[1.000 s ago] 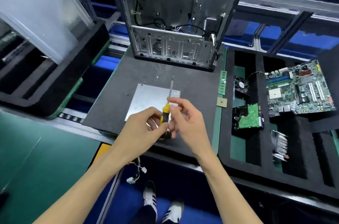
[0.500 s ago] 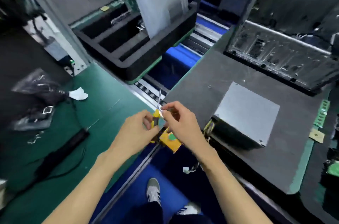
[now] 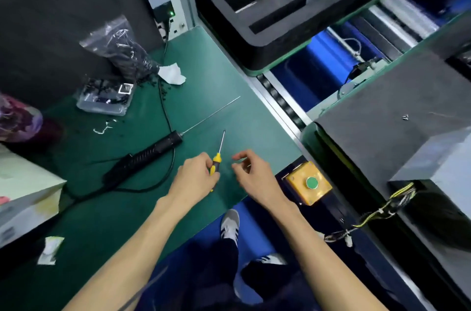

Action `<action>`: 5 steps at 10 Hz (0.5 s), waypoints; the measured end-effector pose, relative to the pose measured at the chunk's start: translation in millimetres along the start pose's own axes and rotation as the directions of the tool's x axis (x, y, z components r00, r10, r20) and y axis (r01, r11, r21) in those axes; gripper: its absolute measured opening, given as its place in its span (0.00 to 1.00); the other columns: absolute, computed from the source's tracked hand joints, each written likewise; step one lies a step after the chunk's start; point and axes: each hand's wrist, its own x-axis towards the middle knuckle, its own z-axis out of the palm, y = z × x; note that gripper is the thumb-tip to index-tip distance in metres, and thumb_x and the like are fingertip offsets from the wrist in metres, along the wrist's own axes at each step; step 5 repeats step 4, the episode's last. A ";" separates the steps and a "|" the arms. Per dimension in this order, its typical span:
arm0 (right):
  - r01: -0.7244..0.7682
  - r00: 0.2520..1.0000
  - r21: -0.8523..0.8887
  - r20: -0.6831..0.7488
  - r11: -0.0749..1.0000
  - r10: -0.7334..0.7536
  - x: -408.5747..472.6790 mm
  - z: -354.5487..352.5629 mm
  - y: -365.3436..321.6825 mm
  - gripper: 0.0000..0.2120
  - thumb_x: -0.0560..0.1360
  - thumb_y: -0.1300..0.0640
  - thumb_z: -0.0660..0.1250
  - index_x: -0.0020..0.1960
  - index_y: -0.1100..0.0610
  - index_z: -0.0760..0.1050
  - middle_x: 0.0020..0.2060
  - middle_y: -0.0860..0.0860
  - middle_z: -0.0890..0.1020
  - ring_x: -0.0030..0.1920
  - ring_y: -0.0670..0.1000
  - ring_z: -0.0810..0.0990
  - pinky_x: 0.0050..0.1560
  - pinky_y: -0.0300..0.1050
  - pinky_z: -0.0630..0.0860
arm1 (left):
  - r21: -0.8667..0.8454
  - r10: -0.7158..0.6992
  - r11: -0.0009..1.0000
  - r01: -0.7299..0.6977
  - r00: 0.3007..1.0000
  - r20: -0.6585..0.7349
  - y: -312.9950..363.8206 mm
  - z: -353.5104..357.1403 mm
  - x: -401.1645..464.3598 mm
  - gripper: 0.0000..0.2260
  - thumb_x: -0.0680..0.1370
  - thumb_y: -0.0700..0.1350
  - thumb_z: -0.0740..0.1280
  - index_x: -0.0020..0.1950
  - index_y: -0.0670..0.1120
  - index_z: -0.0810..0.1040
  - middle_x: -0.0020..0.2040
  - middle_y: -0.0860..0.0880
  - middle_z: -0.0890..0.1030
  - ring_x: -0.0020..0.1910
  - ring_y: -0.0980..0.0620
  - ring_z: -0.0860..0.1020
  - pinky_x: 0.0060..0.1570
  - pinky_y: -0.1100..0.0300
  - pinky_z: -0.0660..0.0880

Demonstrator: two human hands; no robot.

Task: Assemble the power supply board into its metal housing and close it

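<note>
Green matting covers the worktop (image 3: 209, 76), which fills the view from 7 to 11 o'clock. At 3 o'clock a dark foam pad (image 3: 382, 117) carries the grey metal power supply (image 3: 443, 157), cut off by the frame edge, with its yellow and black wires (image 3: 377, 214) trailing down toward 4 o'clock. A black foam tray (image 3: 249, 4) sits at 1 o'clock. A black corded power driver (image 3: 145, 155) lies on the matting at 9 o'clock, near a clear bag of small dark parts (image 3: 119, 48) at 10 o'clock. A yellow box with a green button (image 3: 309, 183) stands just right of centre. The left hand (image 3: 193, 178) has its fingers clamped round the handle of a yellow screwdriver (image 3: 216, 160), shaft pointing to 12 o'clock. The right hand (image 3: 254, 175) hovers beside it, fingers loosely curled and apart, holding nothing I can see.
</note>
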 end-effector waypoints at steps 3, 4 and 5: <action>-0.025 0.999 -0.043 0.028 0.999 0.026 4.9 -13.1 -9.2 0.06 0.82 0.57 0.66 0.59 0.55 0.77 0.38 0.48 0.79 0.35 0.42 0.76 0.42 0.40 0.76 | 0.264 0.025 0.964 -0.034 0.999 0.039 4.8 -3.0 8.3 0.15 0.76 0.57 0.70 0.51 0.49 0.70 0.45 0.50 0.80 0.45 0.42 0.80 0.44 0.51 0.75; 0.024 0.995 0.040 -0.095 0.999 -0.020 0.5 -36.2 -22.1 0.06 0.82 0.57 0.65 0.57 0.54 0.78 0.36 0.46 0.77 0.30 0.39 0.74 0.34 0.31 0.69 | 0.247 0.128 0.964 -0.098 0.986 -0.105 37.3 -18.1 7.7 0.14 0.78 0.60 0.67 0.51 0.50 0.70 0.46 0.52 0.79 0.48 0.42 0.79 0.45 0.50 0.74; 0.024 0.995 0.040 -0.095 0.999 -0.020 0.5 -36.2 -22.1 0.06 0.82 0.57 0.65 0.57 0.54 0.78 0.36 0.46 0.77 0.30 0.39 0.74 0.34 0.31 0.69 | 0.247 0.128 0.964 -0.098 0.986 -0.105 37.3 -18.1 7.7 0.14 0.78 0.60 0.67 0.51 0.50 0.70 0.46 0.52 0.79 0.48 0.42 0.79 0.45 0.50 0.74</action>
